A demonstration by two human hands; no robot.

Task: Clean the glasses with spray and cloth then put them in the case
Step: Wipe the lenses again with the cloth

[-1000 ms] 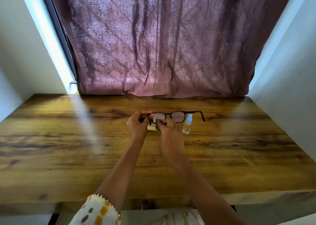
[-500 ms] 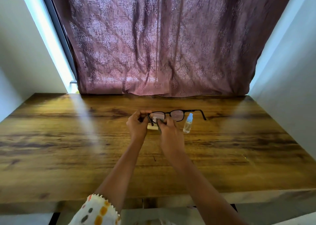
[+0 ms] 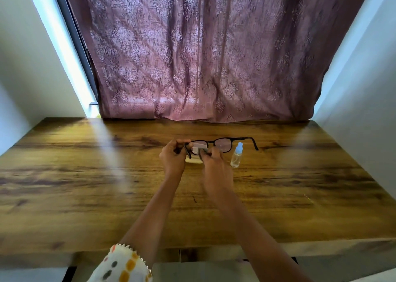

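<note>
Wiping step: my left hand (image 3: 172, 158) grips the black glasses (image 3: 222, 145) by the left hinge, just above the wooden surface (image 3: 300, 185). My right hand (image 3: 215, 166) pinches the cloth (image 3: 201, 151) over the left lens. Next, I judge, the right lens needs wiping.

The left hand (image 3: 172, 159) grips the glasses (image 3: 224, 145) at one end while the right hand (image 3: 216, 168) pinches a cloth (image 3: 200, 151) against them.

This looks like a room in a home. A mauve curtain (image 3: 203, 56) with a woven floral pattern hangs over a window, daylight showing along the dark window frame (image 3: 74, 37) at its left edge. A wood-grain bench (image 3: 85, 185) fills the nook between plain white walls (image 3: 25, 67).
</note>
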